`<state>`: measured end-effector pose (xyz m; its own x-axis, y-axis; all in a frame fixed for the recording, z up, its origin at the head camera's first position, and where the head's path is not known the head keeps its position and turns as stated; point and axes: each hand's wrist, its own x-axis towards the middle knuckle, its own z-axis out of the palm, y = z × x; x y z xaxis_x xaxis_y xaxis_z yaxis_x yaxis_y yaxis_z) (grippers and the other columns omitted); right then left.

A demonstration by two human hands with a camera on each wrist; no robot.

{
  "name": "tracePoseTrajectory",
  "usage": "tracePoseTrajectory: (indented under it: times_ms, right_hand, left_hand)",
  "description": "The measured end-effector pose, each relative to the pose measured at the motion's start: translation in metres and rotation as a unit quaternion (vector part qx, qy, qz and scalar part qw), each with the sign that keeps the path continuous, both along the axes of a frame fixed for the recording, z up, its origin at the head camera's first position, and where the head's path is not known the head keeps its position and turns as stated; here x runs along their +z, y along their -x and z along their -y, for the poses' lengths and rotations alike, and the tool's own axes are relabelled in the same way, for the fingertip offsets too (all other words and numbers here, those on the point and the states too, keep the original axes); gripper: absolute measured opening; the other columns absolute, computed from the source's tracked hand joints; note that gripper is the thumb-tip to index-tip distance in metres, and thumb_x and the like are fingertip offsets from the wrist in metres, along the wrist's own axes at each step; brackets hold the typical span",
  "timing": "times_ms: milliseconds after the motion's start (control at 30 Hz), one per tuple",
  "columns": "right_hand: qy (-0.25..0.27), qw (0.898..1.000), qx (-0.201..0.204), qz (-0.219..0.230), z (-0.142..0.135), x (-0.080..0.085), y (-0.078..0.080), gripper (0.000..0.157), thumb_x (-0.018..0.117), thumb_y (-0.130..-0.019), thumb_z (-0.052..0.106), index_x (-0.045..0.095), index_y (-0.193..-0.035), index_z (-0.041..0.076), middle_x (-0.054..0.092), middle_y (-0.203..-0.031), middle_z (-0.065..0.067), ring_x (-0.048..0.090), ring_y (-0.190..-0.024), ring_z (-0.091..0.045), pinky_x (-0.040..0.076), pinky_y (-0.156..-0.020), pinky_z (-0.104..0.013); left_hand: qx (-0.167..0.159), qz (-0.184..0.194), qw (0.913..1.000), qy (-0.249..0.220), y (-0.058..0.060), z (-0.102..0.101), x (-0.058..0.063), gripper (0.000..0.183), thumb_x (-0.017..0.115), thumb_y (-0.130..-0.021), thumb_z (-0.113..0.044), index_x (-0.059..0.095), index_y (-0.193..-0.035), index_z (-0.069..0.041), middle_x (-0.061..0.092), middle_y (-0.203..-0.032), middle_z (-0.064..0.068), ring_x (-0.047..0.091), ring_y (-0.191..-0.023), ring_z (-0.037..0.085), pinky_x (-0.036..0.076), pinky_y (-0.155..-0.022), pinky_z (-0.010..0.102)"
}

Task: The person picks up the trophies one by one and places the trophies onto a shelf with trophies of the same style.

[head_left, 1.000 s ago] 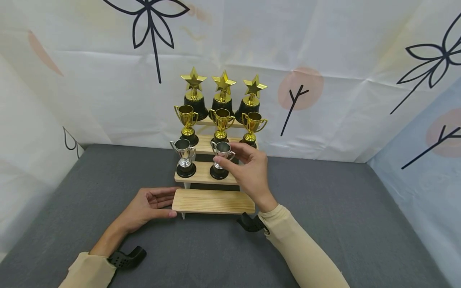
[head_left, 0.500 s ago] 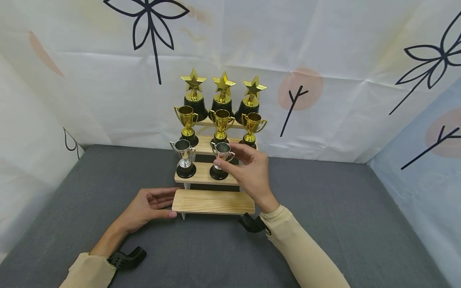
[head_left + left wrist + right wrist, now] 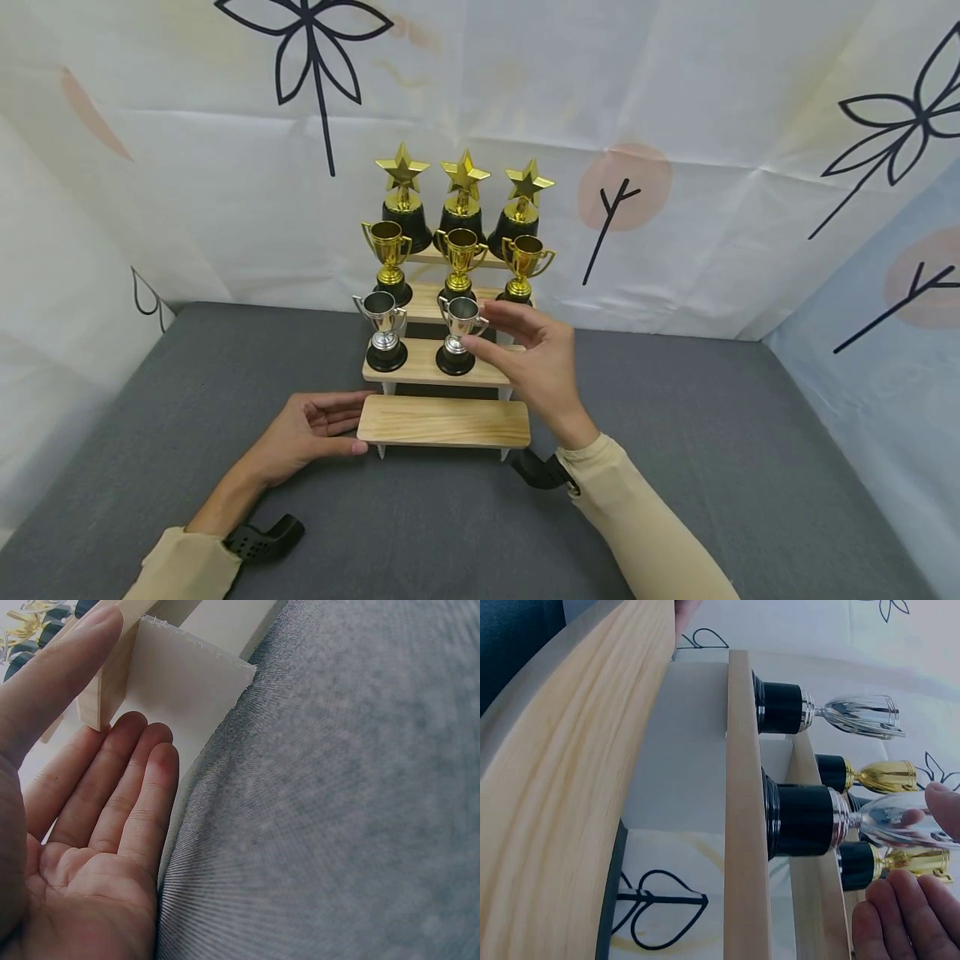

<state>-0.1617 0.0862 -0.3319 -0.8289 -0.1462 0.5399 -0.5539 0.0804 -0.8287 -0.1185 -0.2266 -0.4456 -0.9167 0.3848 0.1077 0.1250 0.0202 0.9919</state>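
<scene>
A wooden stepped stand (image 3: 442, 421) with white supports holds rows of small trophies. On its second step from the bottom stand two silver cup trophies on black bases, one silver trophy (image 3: 382, 312) at the left and another silver trophy (image 3: 459, 315) in the middle. My right hand (image 3: 543, 362) is just right of the middle one, thumb and fingers spread apart around its side; whether the thumb still touches the cup I cannot tell. Beside the left end of the bottom step is my left hand (image 3: 311, 429), its fingers extended along the white support (image 3: 187, 682).
Several gold cup trophies (image 3: 460, 250) stand one step up, and star trophies (image 3: 464, 179) with black bases on the top step. The stand rests on a grey cloth surface (image 3: 420, 525), with a white patterned fabric backdrop (image 3: 712, 208) behind.
My right hand has loosened around the middle silver trophy and shifted slightly right, uncovering more of the step. The trophy stays upright in place. My left hand has not moved.
</scene>
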Motion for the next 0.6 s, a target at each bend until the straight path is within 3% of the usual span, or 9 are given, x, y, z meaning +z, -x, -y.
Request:
tracePoseTrajectory:
  times_ms: [200,433,600]
  right_hand:
    - [0.001,1.000,0.003,-0.011,-0.012,-0.002,-0.003,0.041,0.084,-0.079,-0.006,0.070,-0.117,-0.009,0.072,-0.112,-0.022,0.070,-0.105,-0.025,0.057,-0.099,-0.037]
    - [0.008,1.000,-0.013,-0.007,-0.027,-0.004,-0.013,0.043,0.084,-0.076,-0.010,0.070,-0.117,-0.010,0.073,-0.112,-0.020,0.069,-0.106,-0.034,0.056,-0.100,-0.038]
    - [0.012,1.000,-0.027,-0.003,-0.038,-0.007,-0.019,0.043,0.083,-0.076,-0.013,0.071,-0.117,-0.008,0.073,-0.112,-0.021,0.071,-0.105,-0.026,0.057,-0.099,-0.038]
  left_hand:
    - [-0.002,-0.002,1.0000,-0.004,0.000,0.000,-0.001,0.067,0.080,-0.081,0.009,0.047,-0.139,0.020,0.050,-0.139,0.037,0.065,-0.117,0.015,0.057,-0.098,0.031]
    - [-0.001,0.002,1.0000,-0.002,0.000,0.000,-0.001,0.067,0.080,-0.082,0.008,0.047,-0.139,0.019,0.050,-0.140,0.037,0.065,-0.117,0.015,0.056,-0.098,0.031]
    - [0.000,0.003,1.0000,-0.002,0.000,-0.001,0.000,0.067,0.080,-0.082,0.008,0.047,-0.139,0.019,0.049,-0.140,0.038,0.065,-0.117,0.015,0.056,-0.098,0.031]
